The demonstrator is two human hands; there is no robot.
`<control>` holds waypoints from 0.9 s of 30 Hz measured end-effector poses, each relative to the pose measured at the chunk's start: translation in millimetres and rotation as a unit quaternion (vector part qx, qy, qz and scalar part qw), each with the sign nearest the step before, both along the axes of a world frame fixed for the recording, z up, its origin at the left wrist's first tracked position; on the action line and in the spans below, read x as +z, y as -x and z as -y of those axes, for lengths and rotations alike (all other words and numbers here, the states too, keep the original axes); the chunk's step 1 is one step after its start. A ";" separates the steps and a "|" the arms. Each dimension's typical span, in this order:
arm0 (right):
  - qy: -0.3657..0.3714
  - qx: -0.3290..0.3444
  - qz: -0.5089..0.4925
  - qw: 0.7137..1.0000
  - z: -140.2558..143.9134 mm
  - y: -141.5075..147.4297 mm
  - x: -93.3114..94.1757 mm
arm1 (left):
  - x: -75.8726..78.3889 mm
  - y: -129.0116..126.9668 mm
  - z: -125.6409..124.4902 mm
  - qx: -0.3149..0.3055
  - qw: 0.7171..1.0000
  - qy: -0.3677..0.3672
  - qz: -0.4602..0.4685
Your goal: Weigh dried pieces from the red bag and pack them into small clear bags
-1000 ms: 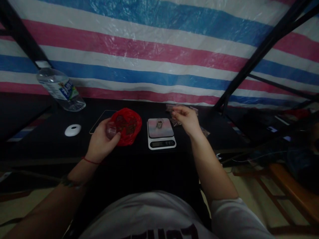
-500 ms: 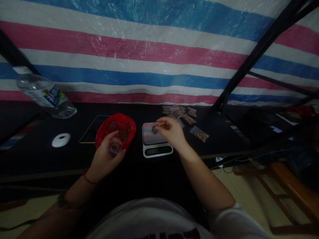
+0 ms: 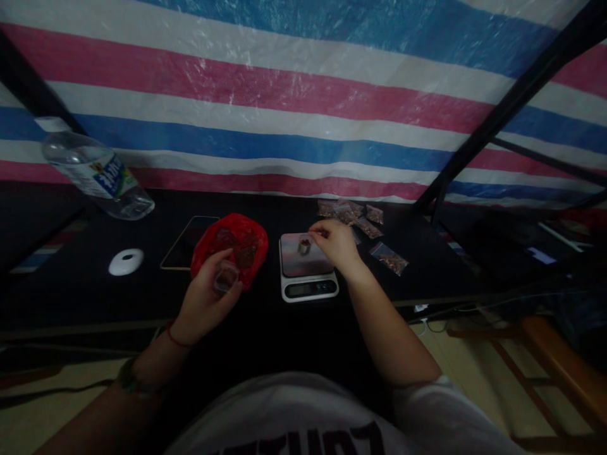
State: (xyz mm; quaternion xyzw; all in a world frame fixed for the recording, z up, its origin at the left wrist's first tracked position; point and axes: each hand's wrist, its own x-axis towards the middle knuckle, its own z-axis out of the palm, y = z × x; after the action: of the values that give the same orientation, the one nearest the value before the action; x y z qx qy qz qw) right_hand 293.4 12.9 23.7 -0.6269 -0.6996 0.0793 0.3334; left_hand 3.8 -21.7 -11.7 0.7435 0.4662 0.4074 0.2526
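Note:
My left hand (image 3: 211,294) is curled around a small clear plastic cup (image 3: 226,278), held over the near edge of a red plastic bag (image 3: 258,253). Inside the open bag lies dark brown loose material (image 3: 244,253). A kitchen scale (image 3: 310,289) with a shiny plate stands to the right of the bag; its display is too dim to read. On the plate sits a little round container (image 3: 304,246) with brown bits in it. Right above its rim, my right hand (image 3: 336,245) has thumb and forefinger pinched together; whatever they hold is too small to make out.
Several small zip bags of brown bits (image 3: 389,259) lie right of the scale. Left of the red bag are a tablet-like device (image 3: 183,243), a white rounded object (image 3: 126,261) and a tilted plastic bottle (image 3: 102,174). A dark frame post (image 3: 439,202) rises at the right; striped sheeting hangs behind.
The whole view has shifted, so things appear slightly farther right. My right fingertips have drawn slightly up from the little container, which shows more plainly. My left hand keeps the clear cup.

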 end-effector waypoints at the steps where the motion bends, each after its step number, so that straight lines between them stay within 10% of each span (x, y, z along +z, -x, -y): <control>1: 0.005 0.013 0.020 1.000 -2.3 -1.3 -1.2 | -0.1 0.0 -0.1 0.002 1.000 0.002 0.000; 12: 0.024 0.079 0.046 0.996 -5.1 0.2 -24.3 | -4.4 7.1 -5.1 0.003 1.000 -0.007 -0.011; 27: -0.125 -0.034 -0.090 0.987 11.0 -47.4 -5.8 | -0.6 8.7 -4.5 -0.018 1.000 -0.007 0.012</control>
State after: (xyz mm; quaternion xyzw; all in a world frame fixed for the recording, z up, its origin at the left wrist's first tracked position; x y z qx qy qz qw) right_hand 340.8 1.9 17.9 -0.5942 -0.6492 0.0359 0.4735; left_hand -4.9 -17.2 -12.2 0.7483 0.4469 0.4156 0.2599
